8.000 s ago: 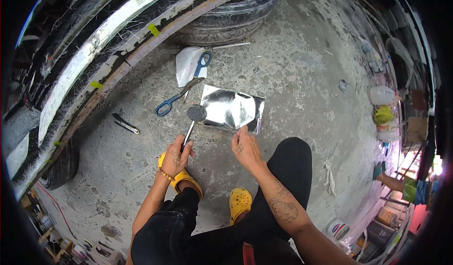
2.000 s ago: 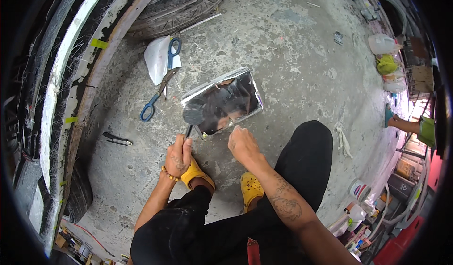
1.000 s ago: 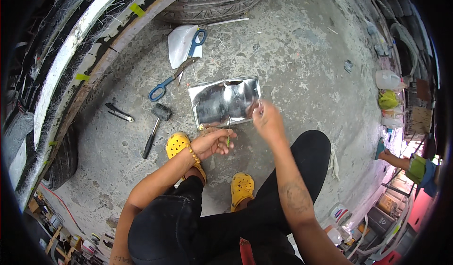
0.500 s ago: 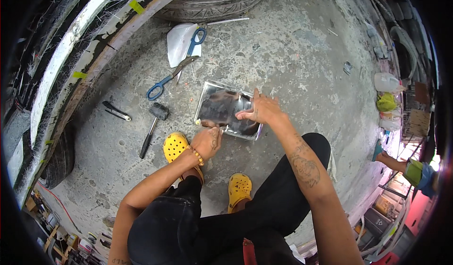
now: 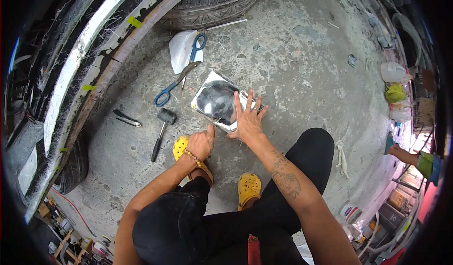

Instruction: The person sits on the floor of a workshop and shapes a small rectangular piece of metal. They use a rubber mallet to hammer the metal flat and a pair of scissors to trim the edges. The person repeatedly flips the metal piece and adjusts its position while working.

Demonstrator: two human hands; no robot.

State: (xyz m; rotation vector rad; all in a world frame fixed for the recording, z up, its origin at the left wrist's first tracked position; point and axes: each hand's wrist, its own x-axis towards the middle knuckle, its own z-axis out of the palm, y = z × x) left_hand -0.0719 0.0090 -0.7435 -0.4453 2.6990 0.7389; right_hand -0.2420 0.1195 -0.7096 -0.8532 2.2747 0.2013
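Note:
A shiny silver metal sheet point(image 5: 213, 95) with light edges lies tilted on the floor before me. My right hand point(image 5: 247, 118) presses on its right part, fingers spread. Close to its near left edge, my left hand point(image 5: 202, 143) has its fingers curled, hiding whatever may be in them. A rubber mallet point(image 5: 167, 117) with a black handle rests left of that hand. Blue-handled snips point(image 5: 164, 95) lie open beside a white paper point(image 5: 180, 49), and a small black tool point(image 5: 125, 118) lies farther left.
A long curved panel point(image 5: 80, 69) with loose fibres spans the left, beside stacked tyres point(image 5: 212, 5). Containers and bags point(image 5: 395, 92) line the right side. Another person's leg point(image 5: 405, 156) shows at far right. My yellow clogs point(image 5: 249, 189) and black-clad knees are below.
The mallet left my left hand between two seconds and one second ago. The sheet has since turned clockwise, and my right hand has spread flat over its right part.

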